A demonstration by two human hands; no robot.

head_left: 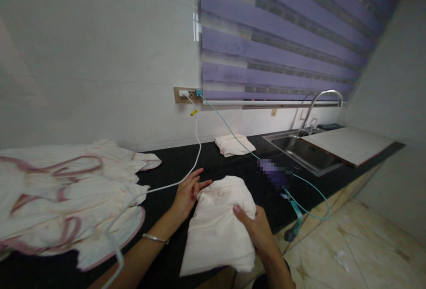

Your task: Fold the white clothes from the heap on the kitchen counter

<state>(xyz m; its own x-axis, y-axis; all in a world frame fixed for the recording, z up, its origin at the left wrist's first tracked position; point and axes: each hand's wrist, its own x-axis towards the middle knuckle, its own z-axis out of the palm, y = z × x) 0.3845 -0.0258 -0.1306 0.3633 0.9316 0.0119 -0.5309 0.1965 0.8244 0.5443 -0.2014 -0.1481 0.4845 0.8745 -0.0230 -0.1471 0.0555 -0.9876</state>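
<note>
Two hands work one folded cream cloth [218, 227] that lies on the black countertop [173, 165], its near edge hanging over the counter's front: our left hand [188, 193] rests flat against the cloth's left edge with fingers stretched out and close together, while our right hand [256, 229] grips its right side, thumb on top of the fabric. Left of the cloth lies a heap of pink-trimmed garments [66, 196], crossed by a white cable [196, 140]. Beyond the cloth sits a smaller folded cloth [233, 145], and right of it the steel sink [299, 149].
</note>
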